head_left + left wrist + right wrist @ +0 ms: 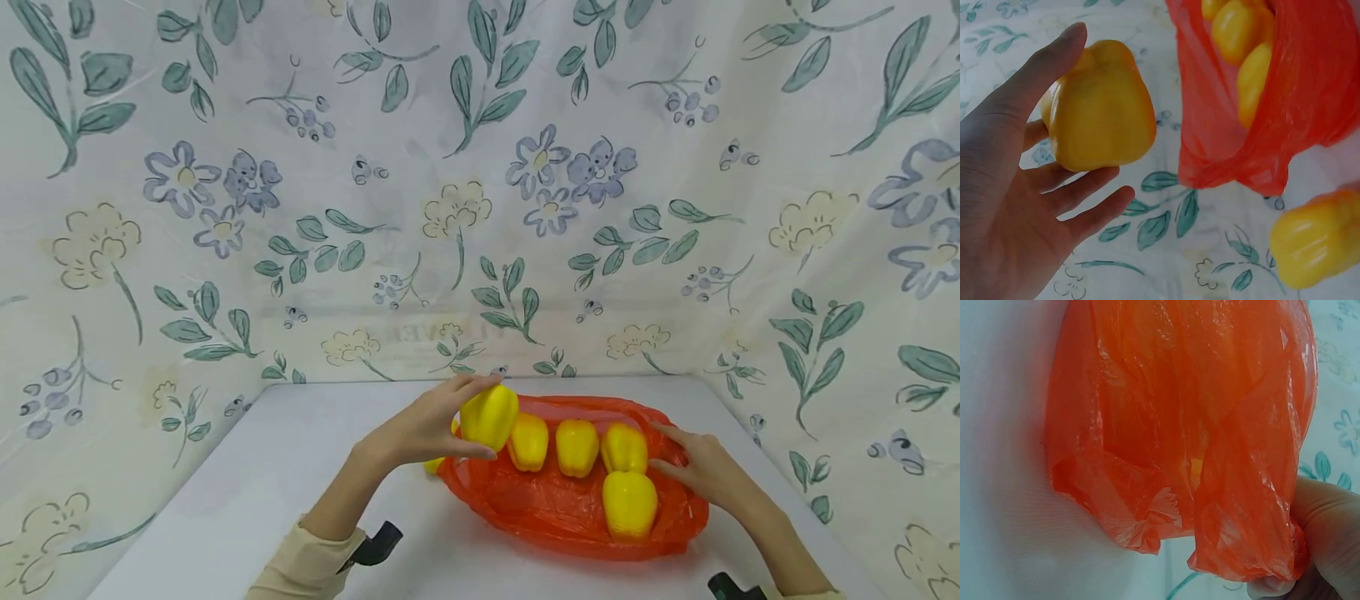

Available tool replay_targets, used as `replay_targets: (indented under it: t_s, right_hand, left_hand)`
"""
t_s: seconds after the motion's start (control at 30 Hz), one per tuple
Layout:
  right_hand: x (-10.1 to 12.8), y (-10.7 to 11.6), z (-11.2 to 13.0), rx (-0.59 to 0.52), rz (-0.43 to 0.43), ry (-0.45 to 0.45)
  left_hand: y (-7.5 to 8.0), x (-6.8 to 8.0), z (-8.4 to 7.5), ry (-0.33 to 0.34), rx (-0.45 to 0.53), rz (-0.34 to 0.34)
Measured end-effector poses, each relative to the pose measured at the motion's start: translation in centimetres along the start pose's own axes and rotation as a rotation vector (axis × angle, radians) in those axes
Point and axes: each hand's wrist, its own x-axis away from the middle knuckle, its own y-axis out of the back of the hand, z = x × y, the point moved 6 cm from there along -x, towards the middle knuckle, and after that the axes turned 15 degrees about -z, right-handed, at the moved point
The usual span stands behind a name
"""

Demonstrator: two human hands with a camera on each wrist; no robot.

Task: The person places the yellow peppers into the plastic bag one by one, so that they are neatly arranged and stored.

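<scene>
My left hand point(422, 427) grips a yellow bell pepper point(491, 419) above the left end of a red plastic bag point(540, 517). In the left wrist view, the thumb lies over the top of this pepper point(1100, 112) and fingers curl beneath it. At the bag's right end, my right hand point(708, 468) holds the rim, and the right wrist view has the thumb point(1329, 519) pinching the gathered red plastic point(1241, 537). Several yellow bell peppers point(577, 448) lie in the open bag, one point(630, 506) nearer the front.
Another yellow bell pepper point(432, 466) lies outside the bag at its left, partly hidden behind my left hand; the left wrist view shows a loose pepper point(1316, 240) too. Below is a white tabletop point(247, 500). A floral-patterned sheet point(420, 333) hangs behind and at the sides.
</scene>
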Motion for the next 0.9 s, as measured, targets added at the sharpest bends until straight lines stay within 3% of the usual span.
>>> replay_targets:
  t_s: [0.17, 0.5, 0.9]
  right_hand:
    - [-0.1, 0.1, 0.0, -0.006, 0.005, -0.007]
    - [-0.3, 0.3, -0.2, -0.003, -0.005, 0.018]
    - [-0.1, 0.1, -0.3, -0.017, 0.007, 0.002]
  left_hand:
    - [-1.5, -0.4, -0.9, -0.030, 0.009, 0.024]
    - [-4.9, -1.0, -1.6, -0.015, 0.022, 0.092]
    - [-9.2, -0.5, -2.1, -0.014, 0.026, 0.212]
